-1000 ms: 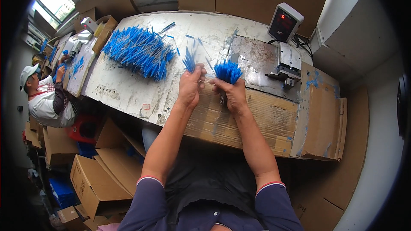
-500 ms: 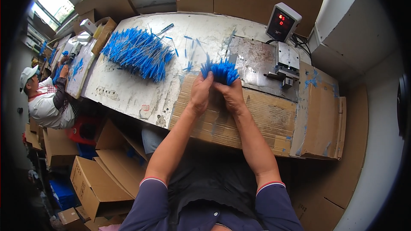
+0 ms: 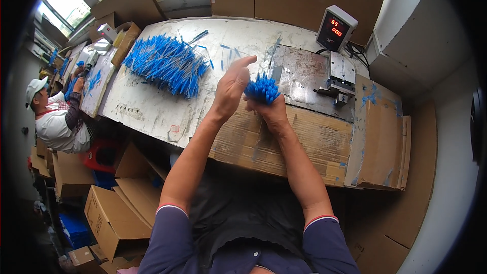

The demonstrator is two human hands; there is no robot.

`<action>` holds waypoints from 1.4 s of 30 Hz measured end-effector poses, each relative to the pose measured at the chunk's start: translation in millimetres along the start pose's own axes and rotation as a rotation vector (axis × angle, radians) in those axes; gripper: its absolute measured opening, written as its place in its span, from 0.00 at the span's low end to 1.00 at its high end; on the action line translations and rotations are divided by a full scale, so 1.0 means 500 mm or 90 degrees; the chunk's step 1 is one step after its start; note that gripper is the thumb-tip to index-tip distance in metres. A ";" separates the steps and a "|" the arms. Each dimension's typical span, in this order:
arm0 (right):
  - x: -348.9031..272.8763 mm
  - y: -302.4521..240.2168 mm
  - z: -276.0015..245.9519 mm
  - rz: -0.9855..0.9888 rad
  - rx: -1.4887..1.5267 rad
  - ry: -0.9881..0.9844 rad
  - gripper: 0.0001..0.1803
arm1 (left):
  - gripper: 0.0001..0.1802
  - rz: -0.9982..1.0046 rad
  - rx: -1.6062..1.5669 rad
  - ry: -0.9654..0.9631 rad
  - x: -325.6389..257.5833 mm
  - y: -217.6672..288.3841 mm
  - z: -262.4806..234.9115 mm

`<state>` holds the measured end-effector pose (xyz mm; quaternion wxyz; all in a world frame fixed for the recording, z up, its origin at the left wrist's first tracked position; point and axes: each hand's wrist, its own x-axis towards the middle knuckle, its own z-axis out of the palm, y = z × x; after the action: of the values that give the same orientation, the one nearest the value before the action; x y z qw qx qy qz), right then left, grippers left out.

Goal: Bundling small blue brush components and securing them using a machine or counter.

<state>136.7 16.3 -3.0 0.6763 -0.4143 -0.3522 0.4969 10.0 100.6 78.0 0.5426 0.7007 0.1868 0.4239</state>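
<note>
My right hand point(image 3: 274, 113) is closed round the lower part of a bundle of thin blue-ended strands point(image 3: 263, 89), whose blue ends fan upward. Just left of the bundle, my left hand point(image 3: 231, 87) is raised with its fingers stretched out, holding nothing. Both hands are over the cardboard sheet point(image 3: 314, 142) at the bench's front edge. A large heap of similar blue and pale strands point(image 3: 165, 63) lies on the white bench top point(image 3: 147, 114) to the left. What the strands are exactly is too small to tell.
A metal plate point(image 3: 299, 73) with a small clamp-like fixture point(image 3: 341, 81) lies to the right, below a counter box with red digits point(image 3: 336, 28). Loose strands and a blue-handled tool point(image 3: 199, 36) lie behind. Cardboard boxes point(image 3: 116, 218) stand lower left; a co-worker point(image 3: 61, 122) sits far left.
My left hand has come off the bundle and moved left and up, its fingers opening. The bundle stays in my right hand, gathered tighter. The counter's lower red digits have changed.
</note>
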 end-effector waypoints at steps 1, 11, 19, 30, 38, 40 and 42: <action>-0.001 -0.004 0.004 -0.001 0.000 -0.004 0.21 | 0.35 0.042 0.192 -0.060 0.004 0.007 -0.007; -0.010 -0.004 0.007 -0.073 -0.057 0.026 0.18 | 0.33 0.255 0.600 -0.048 -0.035 0.011 0.005; -0.008 -0.009 0.008 -0.074 -0.058 0.040 0.16 | 0.33 0.209 0.564 -0.063 -0.047 0.012 0.006; 0.017 0.022 -0.006 -0.061 -0.006 0.127 0.09 | 0.15 -0.126 0.625 0.106 -0.023 -0.117 -0.165; 0.013 0.005 -0.035 -0.048 0.121 0.239 0.08 | 0.19 -0.251 0.863 0.026 0.029 -0.142 -0.108; 0.014 0.005 -0.034 -0.050 0.117 0.240 0.09 | 0.17 -0.235 0.880 0.016 0.027 -0.159 -0.114; 0.013 0.006 -0.031 -0.050 0.113 0.243 0.10 | 0.16 -0.218 0.896 0.004 0.022 -0.176 -0.121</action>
<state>151.0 19.8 -11.5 0.7834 -0.4256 -0.1890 0.4116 -14.4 175.2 4.5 0.0212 0.8436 0.5242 0.1145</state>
